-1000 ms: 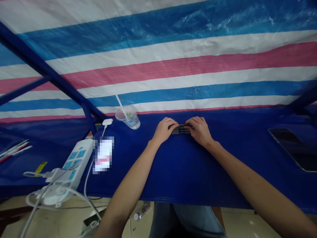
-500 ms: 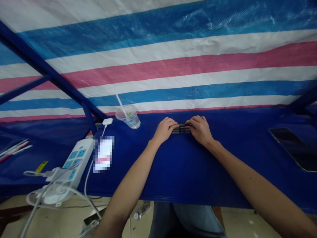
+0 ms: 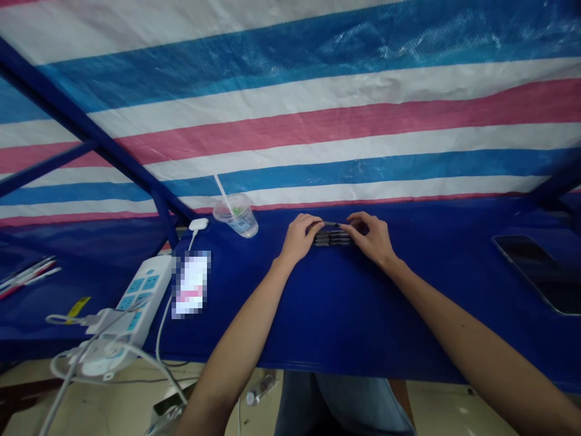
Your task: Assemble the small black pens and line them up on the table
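A row of slim black pens (image 3: pixel 333 238) lies side by side on the blue table cover, between my two hands. One more dark pen (image 3: pixel 331 224) sits apart at the row's far side. My left hand (image 3: pixel 299 237) pinches that pen's left end with its fingertips. My right hand (image 3: pixel 368 238) has its fingers curved over the row, with the fingertips at the pen's right end. Fingers hide the pen's ends, and the pens are too small to show any detail.
A plastic cup with a straw (image 3: pixel 236 216) stands left of my hands. Further left are a white charger (image 3: pixel 198 224), a blurred phone (image 3: pixel 190 284), a power strip with cables (image 3: pixel 140 297) and several pens (image 3: pixel 27 275). A dark tablet (image 3: pixel 535 274) lies at right. A striped tarp (image 3: pixel 290 139) hangs behind.
One dark pen has come away from the row toward the far side, held at its ends. My right hand's fingers have lifted and spread a little, showing more of the row.
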{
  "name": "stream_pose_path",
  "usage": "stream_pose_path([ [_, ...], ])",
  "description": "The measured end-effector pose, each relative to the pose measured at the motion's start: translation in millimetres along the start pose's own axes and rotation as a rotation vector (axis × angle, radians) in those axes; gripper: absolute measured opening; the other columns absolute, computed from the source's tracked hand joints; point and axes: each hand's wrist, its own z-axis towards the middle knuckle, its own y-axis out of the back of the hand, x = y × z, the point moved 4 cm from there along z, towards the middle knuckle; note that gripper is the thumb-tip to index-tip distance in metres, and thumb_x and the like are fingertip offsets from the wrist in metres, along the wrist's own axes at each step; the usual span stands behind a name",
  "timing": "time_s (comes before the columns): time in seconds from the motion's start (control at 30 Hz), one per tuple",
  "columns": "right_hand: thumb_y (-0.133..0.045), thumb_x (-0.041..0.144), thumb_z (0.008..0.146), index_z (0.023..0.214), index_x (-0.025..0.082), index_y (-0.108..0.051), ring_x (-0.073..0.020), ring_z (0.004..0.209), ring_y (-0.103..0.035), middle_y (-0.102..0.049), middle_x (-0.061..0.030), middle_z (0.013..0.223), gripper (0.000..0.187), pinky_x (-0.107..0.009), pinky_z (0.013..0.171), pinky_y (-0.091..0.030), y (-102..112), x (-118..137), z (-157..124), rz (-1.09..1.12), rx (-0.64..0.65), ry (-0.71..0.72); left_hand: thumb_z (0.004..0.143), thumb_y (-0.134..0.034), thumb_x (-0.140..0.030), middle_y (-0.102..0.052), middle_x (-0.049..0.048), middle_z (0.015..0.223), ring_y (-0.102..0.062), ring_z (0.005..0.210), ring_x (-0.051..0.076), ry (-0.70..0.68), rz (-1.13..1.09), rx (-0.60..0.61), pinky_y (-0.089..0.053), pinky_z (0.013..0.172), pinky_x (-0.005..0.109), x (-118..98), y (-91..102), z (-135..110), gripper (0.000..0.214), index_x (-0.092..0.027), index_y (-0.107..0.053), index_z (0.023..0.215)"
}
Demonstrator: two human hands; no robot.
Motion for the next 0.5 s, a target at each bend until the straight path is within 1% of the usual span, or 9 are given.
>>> stream_pose_path([
  [0.1,-0.061,0.064,0.094,0.098,0.024,-0.072,-0.0199,0.065,-0.06,-0.069,-0.0022,0.073,0.041,-0.034,0.064,-0.044,-1.0,-0.9,-0.2,0.335,0.097,-0.131,0.103,-0.06,-0.033,-0.075,0.0041,0.1,-0.066,0.097,0.02,0.025,0.0,-0.008,-0.052,0.091,0.037,1.4,0.6,-0.2,0.018,-0.022,-0.074,0.103],
  [0.17,-0.057,0.068,0.094,0.096,0.023,-0.073,-0.0177,0.058,-0.055,-0.067,-0.0024,0.069,0.047,-0.033,0.058,-0.041,-2.4,-3.7,1.0,0.519,0.12,-0.201,0.103,-0.06,-0.032,-0.075,0.0038,0.098,-0.066,0.095,0.02,0.035,-0.002,-0.013,-0.052,0.089,0.036,2.2,0.6,-0.3,0.018,-0.022,-0.074,0.103],
  [0.23,-0.054,0.071,0.093,0.093,0.023,-0.075,-0.0163,0.052,-0.05,-0.064,-0.0026,0.064,0.052,-0.032,0.054,-0.037,-3.4,-9.0,3.3,0.656,0.121,-0.279,0.103,-0.06,-0.033,-0.074,0.0038,0.097,-0.066,0.093,0.02,0.044,0.0,-0.016,-0.052,0.087,0.035,3.3,0.2,-0.3,0.018,-0.022,-0.074,0.102],
  [0.3,-0.05,0.073,0.093,0.093,0.023,-0.075,-0.0162,0.05,-0.047,-0.06,-0.0022,0.059,0.056,-0.032,0.051,-0.035,-3.1,-15.5,6.2,0.761,0.121,-0.364,0.104,-0.059,-0.034,-0.074,0.0041,0.096,-0.066,0.091,0.019,0.058,0.003,-0.016,-0.052,0.085,0.034,4.9,-0.4,-0.2,0.02,-0.021,-0.074,0.102],
  [0.37,-0.046,0.074,0.094,0.095,0.024,-0.075,-0.0161,0.049,-0.046,-0.057,-0.0018,0.059,0.058,-0.033,0.051,-0.036,-1.3,-21.2,9.0,0.838,0.133,-0.429,0.104,-0.059,-0.035,-0.073,0.0044,0.095,-0.065,0.089,0.019,0.066,0.002,-0.004,-0.052,0.083,0.034,5.9,-1.4,-0.2,0.021,-0.021,-0.074,0.101],
  [0.43,-0.043,0.073,0.095,0.096,0.025,-0.075,-0.0156,0.048,-0.045,-0.057,-0.0015,0.06,0.058,-0.035,0.054,-0.04,1.8,-24.2,11.4,0.88,0.15,-0.447,0.104,-0.058,-0.035,-0.073,0.0042,0.094,-0.064,0.09,0.019,0.058,0.008,0.024,-0.051,0.083,0.034,5.3,-2.7,-0.2,0.021,-0.021,-0.074,0.1],
  [0.5,-0.04,0.072,0.096,0.096,0.024,-0.073,-0.0156,0.048,-0.043,-0.055,-0.0013,0.06,0.058,-0.035,0.054,-0.04,4.5,-24.8,12.8,0.893,0.17,-0.446,0.105,-0.057,-0.034,-0.073,0.0042,0.094,-0.063,0.093,0.02,0.039,0.023,0.059,-0.051,0.085,0.035,3.5,-4.1,-0.4,0.021,-0.021,-0.074,0.099],
])
